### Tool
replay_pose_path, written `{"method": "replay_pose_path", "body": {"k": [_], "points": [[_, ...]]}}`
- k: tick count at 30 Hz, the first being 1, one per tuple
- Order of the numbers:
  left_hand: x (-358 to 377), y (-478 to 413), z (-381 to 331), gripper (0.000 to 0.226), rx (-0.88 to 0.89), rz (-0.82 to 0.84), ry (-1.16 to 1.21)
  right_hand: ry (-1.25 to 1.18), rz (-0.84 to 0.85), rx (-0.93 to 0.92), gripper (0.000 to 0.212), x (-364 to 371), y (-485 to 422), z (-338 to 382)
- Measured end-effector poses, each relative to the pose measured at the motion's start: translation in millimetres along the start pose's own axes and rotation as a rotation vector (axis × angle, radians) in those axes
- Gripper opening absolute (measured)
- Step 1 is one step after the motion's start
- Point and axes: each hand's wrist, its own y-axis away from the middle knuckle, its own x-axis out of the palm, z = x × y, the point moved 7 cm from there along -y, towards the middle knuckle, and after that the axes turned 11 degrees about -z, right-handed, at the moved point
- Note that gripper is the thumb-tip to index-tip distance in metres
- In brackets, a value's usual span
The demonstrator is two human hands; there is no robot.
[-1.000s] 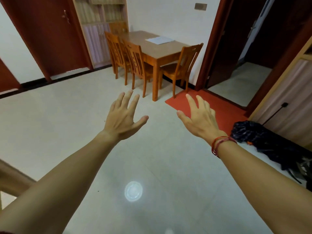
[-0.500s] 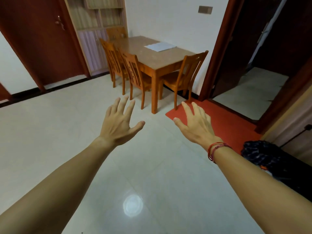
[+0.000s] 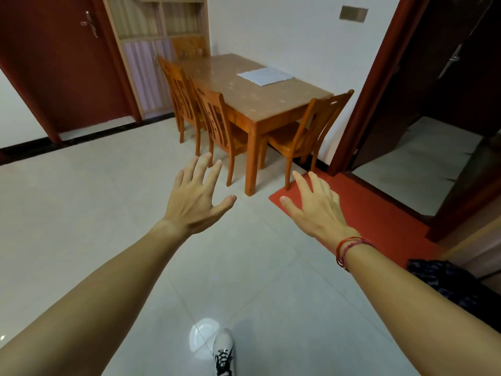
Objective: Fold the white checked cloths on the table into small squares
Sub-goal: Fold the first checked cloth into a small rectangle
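Wooden table bears white checked cloth; pale tiled floor.

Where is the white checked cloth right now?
The white checked cloth lies flat on the wooden table, toward its far side by the white wall, above centre in the head view.

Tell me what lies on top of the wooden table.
One flat white checked cloth lies on the table near the wall. Whether more cloths lie beneath it cannot be seen.

Wooden table against the wall, white checked cloth lying flat near its far side
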Motion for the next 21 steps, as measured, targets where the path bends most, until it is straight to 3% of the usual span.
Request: {"method": "replay_pose_path", "body": {"k": [11,21], "points": [[106,-169,94,0.086,0.029,0.033,0.026,0.018,0.028,0.054,0.069,86,-181,20],[202,-279,131,0.083,0.069,0.069,0.047,0.031,0.025,0.084,0.068,150,-311,6]]}}
